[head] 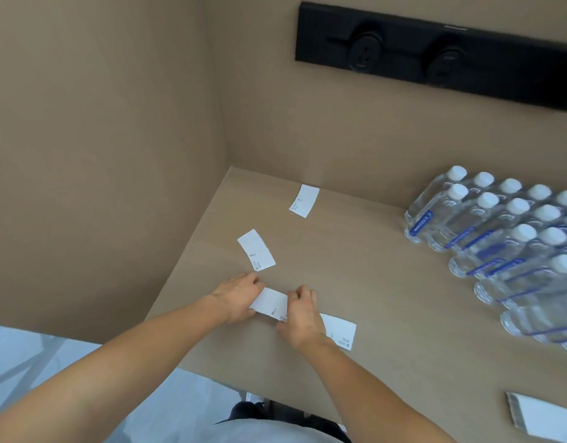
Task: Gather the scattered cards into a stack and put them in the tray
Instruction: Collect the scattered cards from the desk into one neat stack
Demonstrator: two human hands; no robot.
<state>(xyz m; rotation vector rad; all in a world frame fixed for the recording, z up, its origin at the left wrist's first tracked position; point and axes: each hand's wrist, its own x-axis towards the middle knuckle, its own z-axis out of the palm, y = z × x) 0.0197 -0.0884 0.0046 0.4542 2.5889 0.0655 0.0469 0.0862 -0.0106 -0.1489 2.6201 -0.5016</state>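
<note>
On the tan desk point(355, 282), near its front-left corner, two bare hands grip one white card point(269, 302) between them. Left hand point(237, 297) pinches the card's left end, fingers closed on its edge. Right hand point(299, 311) clamps the card's right end, fingers curled over it with the knuckles up. Whether this is a single card or a thin stack cannot be told.

Three more white cards lie flat on the desk. Second card point(339, 330) sits just right of the held card, partly hidden under the right wrist. Third card point(256, 250) lies just beyond the held card, near the left hand's fingertips, turned at an angle. Fourth card point(304, 200) lies farther back again, close to the rear wall.

A white tray point(544, 417) shows only partly, well to the right of the held card at the desk's front edge, cut off by the frame. Rows of clear bottles point(499, 238) with white caps fill the desk to the right of the held card, well apart from it. A black socket strip point(435, 55) is mounted on the wall above.
</note>
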